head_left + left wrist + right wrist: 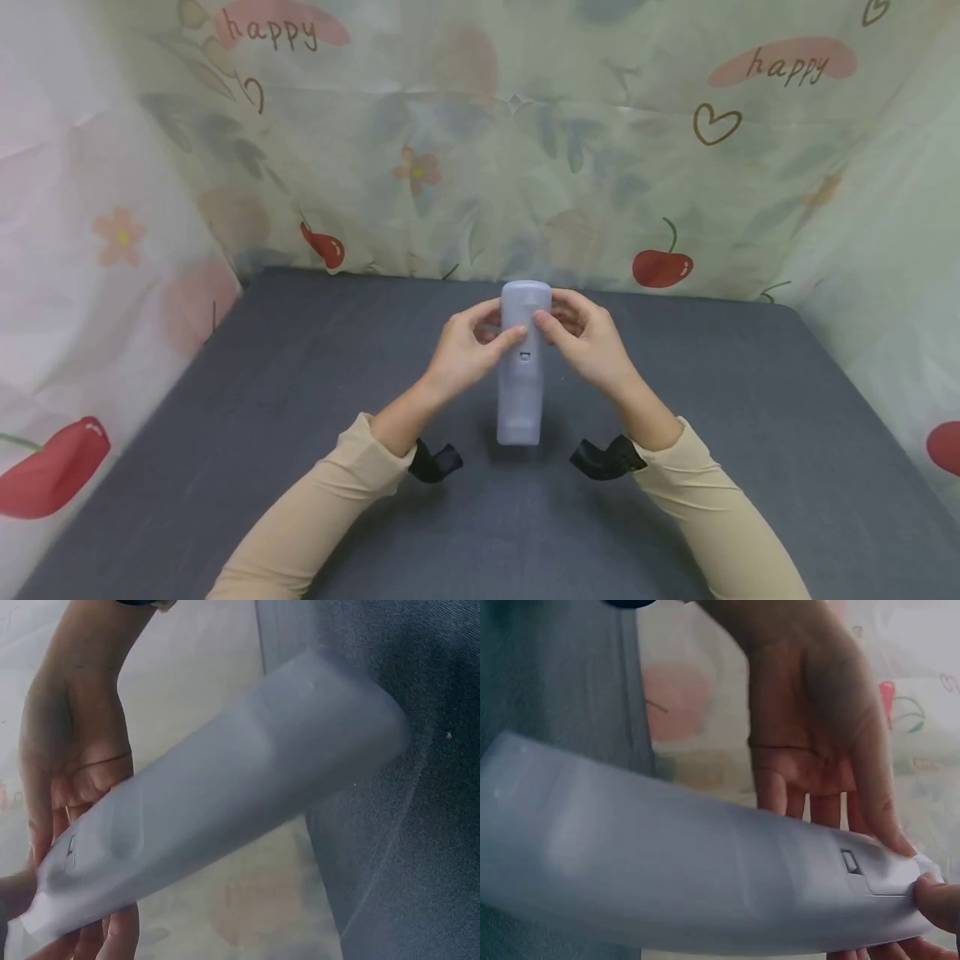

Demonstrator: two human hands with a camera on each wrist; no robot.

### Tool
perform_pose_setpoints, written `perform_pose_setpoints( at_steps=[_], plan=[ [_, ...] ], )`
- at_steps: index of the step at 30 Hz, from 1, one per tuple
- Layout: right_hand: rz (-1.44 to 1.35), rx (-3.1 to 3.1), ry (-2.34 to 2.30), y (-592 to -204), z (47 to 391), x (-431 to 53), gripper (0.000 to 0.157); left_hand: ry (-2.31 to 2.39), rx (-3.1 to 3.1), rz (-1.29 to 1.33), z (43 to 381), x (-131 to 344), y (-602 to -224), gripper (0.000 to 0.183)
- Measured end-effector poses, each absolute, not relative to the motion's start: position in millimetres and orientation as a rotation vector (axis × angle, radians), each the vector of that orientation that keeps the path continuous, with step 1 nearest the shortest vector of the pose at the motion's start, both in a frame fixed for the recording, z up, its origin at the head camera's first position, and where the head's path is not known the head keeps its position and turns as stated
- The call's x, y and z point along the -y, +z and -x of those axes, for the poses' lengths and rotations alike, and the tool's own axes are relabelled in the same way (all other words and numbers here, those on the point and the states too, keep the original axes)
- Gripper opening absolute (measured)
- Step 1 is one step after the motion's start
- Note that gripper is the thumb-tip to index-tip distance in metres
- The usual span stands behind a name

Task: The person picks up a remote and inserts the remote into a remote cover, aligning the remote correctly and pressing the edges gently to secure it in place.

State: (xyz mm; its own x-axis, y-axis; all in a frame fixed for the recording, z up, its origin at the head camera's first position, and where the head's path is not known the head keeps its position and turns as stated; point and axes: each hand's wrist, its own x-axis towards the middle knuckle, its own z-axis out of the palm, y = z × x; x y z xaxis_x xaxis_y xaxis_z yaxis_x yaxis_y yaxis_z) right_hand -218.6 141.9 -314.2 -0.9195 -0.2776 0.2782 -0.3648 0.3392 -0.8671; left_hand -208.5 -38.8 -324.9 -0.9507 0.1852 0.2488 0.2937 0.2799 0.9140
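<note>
A white remote control [521, 400] is held up over the table, its long back turned toward me and its lower end pointing down. My left hand [465, 346] grips its upper left side, the thumb lying across the back. On the opposite edge, my right hand [592, 342] holds it with fingers behind and thumb pressed on the back near the top. In the right wrist view a battery cover [892, 874] with a small latch [850, 861] shows beneath the thumbs. The remote's front is hidden in the head view.
A dark grey table [720, 400] spreads beneath both hands. Patterned cloth [517, 167] encloses the back and sides. Black straps [607, 458] hang from both wrists, close to the beige sleeves [720, 500].
</note>
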Motion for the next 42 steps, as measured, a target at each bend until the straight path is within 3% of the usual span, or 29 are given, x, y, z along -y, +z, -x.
perform_pose_setpoints(
  at_steps=[7,25,34,42],
  plan=[
    [-0.616,2.472,1.747,-313.9,218.5,-142.6,0.034,-2.041,2.327,0.419,211.1,42.3,-322.0,0.035],
    [-0.645,2.468,1.821,-311.4,213.8,-141.2,0.042,-2.023,2.416,0.433,211.3,48.0,-312.8,0.037],
    [-0.540,2.478,1.850,-312.4,213.4,-139.5,0.034,-1.980,2.405,0.491,212.9,47.2,-313.8,0.029],
    [-0.620,2.356,1.906,-314.0,213.5,-139.9,0.029,-1.933,2.417,0.531,210.9,47.7,-313.3,0.032]
  ],
)
